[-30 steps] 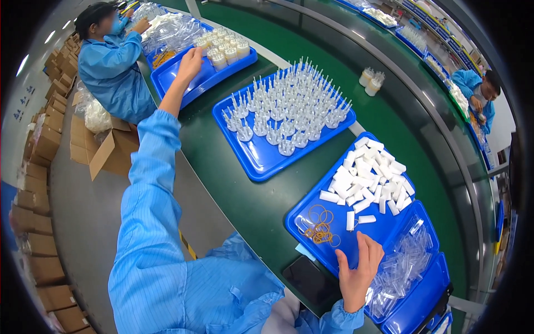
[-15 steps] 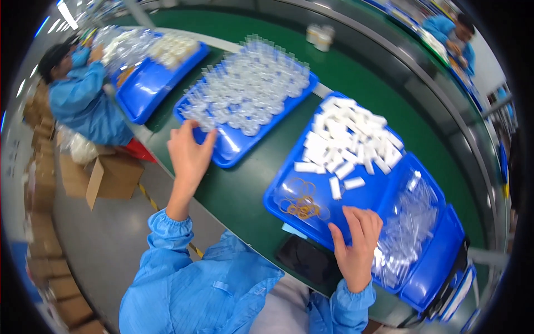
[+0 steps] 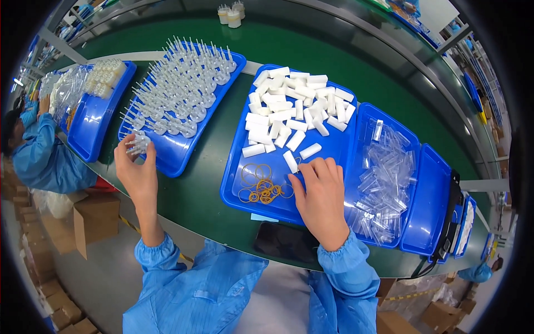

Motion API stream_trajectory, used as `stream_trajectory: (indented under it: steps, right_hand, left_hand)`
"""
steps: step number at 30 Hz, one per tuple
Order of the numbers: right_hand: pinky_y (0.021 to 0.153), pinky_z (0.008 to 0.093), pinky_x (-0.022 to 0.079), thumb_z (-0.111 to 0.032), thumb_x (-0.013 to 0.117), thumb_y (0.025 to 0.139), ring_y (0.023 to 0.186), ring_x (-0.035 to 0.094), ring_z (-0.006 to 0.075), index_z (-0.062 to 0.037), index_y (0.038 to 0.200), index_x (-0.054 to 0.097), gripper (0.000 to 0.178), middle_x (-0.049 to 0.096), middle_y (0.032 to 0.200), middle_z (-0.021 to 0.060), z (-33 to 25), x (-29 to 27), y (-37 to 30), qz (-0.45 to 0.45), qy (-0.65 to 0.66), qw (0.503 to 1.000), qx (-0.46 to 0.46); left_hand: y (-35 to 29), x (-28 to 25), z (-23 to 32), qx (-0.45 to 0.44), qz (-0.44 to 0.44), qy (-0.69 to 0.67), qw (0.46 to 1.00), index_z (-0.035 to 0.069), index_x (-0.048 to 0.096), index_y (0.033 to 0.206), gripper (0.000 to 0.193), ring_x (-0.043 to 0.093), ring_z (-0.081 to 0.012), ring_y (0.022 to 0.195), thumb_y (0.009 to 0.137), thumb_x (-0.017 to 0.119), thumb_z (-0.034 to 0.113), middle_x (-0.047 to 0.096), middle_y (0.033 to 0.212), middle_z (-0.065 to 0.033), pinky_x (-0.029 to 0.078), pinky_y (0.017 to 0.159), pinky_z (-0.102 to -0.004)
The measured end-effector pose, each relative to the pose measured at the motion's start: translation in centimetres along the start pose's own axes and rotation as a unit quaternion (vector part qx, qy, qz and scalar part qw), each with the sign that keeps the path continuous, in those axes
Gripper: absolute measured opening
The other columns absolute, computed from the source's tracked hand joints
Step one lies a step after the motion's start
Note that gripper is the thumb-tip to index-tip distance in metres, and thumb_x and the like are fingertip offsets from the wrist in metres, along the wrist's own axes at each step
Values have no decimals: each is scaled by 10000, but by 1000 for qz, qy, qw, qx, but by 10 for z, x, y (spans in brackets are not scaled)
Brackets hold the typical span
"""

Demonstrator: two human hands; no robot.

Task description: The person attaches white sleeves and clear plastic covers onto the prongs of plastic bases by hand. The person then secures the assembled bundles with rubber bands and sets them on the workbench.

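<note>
In the head view, the left hand (image 3: 136,175) is at the near corner of a blue tray (image 3: 169,155) carrying rows of clear pronged parts (image 3: 181,92). Its thumb and fingertips are drawn in around a single pronged part (image 3: 139,143) and appear to grip it at the sides; whether it is lifted off the tray cannot be told. The side grip presumably spares the thin prongs, and the massed parts suggest a standing orientation that keeps those prongs free of each other.

The right hand (image 3: 324,197) is over the near half of a second blue tray (image 3: 233,186). Thumb and forefinger are slightly parted at the lower end of one white cylinder (image 3: 290,162); firm contact cannot be confirmed. That cylinder lies apart from the heap of white cylinders (image 3: 303,103), which probably makes it easier to pick out. Yellow-brown elastic bands (image 3: 264,192) lie in the same tray, loosely gathered beside the right hand; the raised rim likely keeps both kinds from rolling or straying.

To the right, clear tubes (image 3: 384,181) lie jumbled in a third tray, apparently sorted by kind. A dark phone (image 3: 283,242) lies on the green table (image 3: 203,186) near its front edge, outside the trays, presumably to leave them for parts.
</note>
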State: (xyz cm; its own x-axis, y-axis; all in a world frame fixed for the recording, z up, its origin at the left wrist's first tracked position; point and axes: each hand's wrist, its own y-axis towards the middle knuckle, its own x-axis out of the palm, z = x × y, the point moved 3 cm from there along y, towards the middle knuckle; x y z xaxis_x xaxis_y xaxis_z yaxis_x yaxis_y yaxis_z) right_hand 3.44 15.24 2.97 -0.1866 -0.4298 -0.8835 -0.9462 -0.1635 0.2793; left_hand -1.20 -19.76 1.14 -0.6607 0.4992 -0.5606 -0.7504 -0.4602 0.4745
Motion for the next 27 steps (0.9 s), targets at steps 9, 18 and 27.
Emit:
stream_trajectory:
  steps: [9,18,27]
  right_hand:
    - [755,415,389,-122,754,821,894,502,287,-3,902,659,172,540,910,116,8,14,5,-40,-45,997,41]
    - [764,404,388,-94,783,788,891,498,300,-2,1000,657,263,534,925,118,6,-6,0,-17,-17,998,56]
    - [734,402,372,-230,791,807,880,493,287,12,1060,661,373,525,920,117,-2,15,18,-22,-48,998,25]
  left_hand:
    - [-24,12,68,-90,-224,-244,939,-16,561,1242,412,645,-133,893,857,707,-16,637,1083,-93,539,767,-257]
    - [-31,66,146,-117,-465,-426,767,-43,571,1285,375,650,-125,969,927,666,15,671,1120,-127,554,794,-255]
    - [-49,125,157,-74,-472,-481,736,-39,553,1290,417,623,-106,930,904,699,20,549,1209,-127,550,787,-244]
